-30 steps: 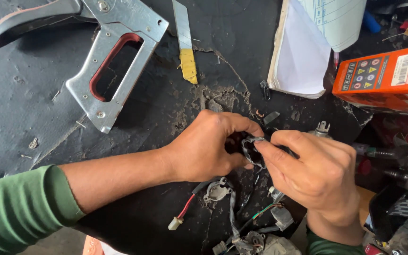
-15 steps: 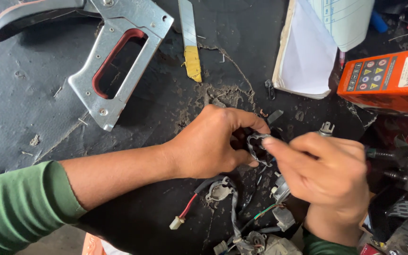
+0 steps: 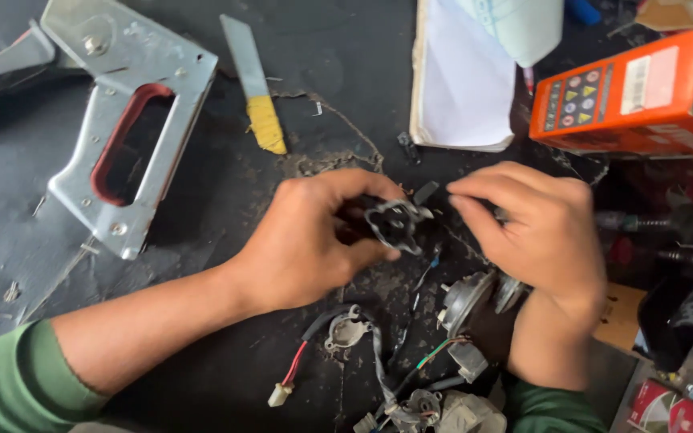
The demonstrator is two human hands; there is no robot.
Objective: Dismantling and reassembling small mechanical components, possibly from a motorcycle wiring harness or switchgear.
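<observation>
Hands number two: left hand (image 3: 310,240) grips one small black part (image 3: 395,223) at centre, right hand (image 3: 535,228) pinches its three o'clock edge, one staple gun (image 3: 134,120) at ten o'clock.

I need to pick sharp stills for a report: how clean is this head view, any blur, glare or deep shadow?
Head view: soft daylight, no harsh glare; the staple gun shows only a dull sheen. The left hand, right hand and small black part are slightly motion-blurred. The right edge below the orange box sinks into shadow.
</observation>
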